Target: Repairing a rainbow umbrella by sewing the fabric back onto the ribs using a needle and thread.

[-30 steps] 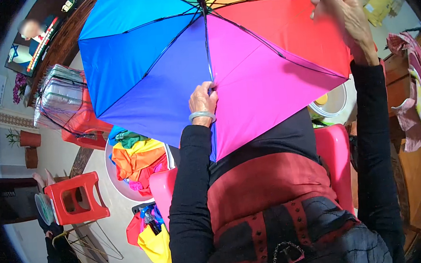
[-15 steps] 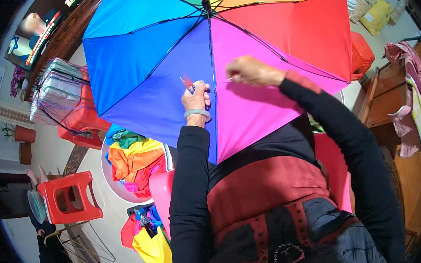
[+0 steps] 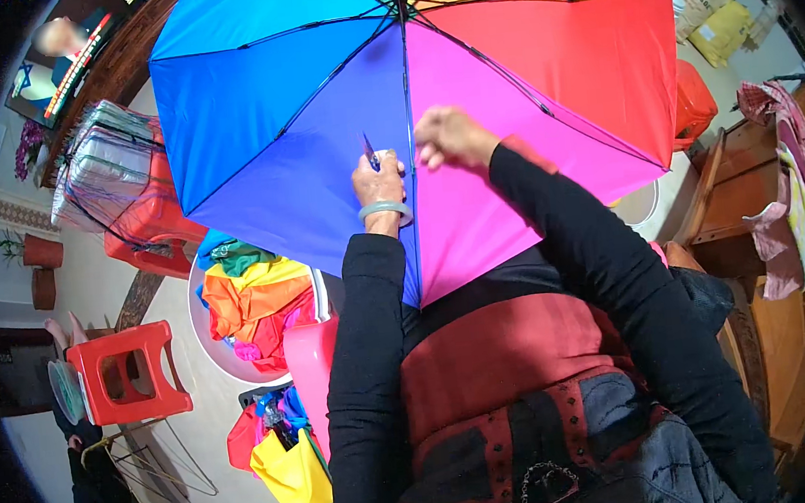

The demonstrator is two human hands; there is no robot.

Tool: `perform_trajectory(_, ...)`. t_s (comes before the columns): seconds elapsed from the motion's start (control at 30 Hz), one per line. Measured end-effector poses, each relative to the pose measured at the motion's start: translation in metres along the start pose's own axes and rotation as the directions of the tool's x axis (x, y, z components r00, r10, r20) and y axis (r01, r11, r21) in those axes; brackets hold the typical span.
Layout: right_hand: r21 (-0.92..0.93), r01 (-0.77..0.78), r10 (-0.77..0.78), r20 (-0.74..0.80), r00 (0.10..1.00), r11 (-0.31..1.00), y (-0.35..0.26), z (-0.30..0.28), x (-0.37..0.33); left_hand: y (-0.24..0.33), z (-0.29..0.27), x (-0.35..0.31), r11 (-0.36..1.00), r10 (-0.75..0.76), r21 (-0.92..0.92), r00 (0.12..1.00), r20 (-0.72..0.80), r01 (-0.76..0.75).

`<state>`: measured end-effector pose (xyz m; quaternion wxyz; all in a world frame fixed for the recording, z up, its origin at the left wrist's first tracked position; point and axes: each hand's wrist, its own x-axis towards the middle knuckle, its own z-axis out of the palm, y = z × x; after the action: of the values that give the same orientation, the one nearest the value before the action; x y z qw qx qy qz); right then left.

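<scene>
- One open umbrella (image 3: 353,104), many-coloured, its ribbed underside facing the person.
- Two hands, both in front of the umbrella, either side of its purple-pink seam.
- Left hand (image 3: 380,179), on the umbrella's purple side: fingers curled round one slim pointed tool (image 3: 370,152), tip upward.
- Right hand (image 3: 453,139), on the umbrella's pink side: fingers bent inward; too blurred to tell whether they pinch anything.
- Two lots of coloured fabric below the umbrella's left edge: one pile (image 3: 255,301) in a basin (image 3: 198,324), one bundle (image 3: 292,468) under that.
- Since one second ago, the right hand has come from the umbrella's red panel to beside the left; over the last half second it edged closer.
</scene>
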<state>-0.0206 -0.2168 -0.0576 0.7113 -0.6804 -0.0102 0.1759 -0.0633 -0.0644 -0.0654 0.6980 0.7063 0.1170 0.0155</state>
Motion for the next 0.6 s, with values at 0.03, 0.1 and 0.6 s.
perform_trajectory(0.03, 0.135, 0.043, -0.034, -0.069, 0.997, 0.99, -0.003, -0.018, 0.009, -0.001, 0.001, 0.0, 1.0, -0.001, 0.0, 1.0, 0.001, 0.001)
perform_trajectory(0.1, 0.319, 0.129, -0.023, -0.317, 0.948, 0.939, -0.026, -0.057, 0.016, -0.005, 0.001, -0.001, 0.989, 0.04, 0.143, 0.999, -0.007, -0.038)
perform_trajectory(0.6, 0.1, 0.524, -0.261, -0.779, 0.57, 0.846, -0.054, -0.178, -0.022, 0.002, 0.025, 0.001, 0.467, 0.236, 0.874, 0.971, 0.028, -0.138)
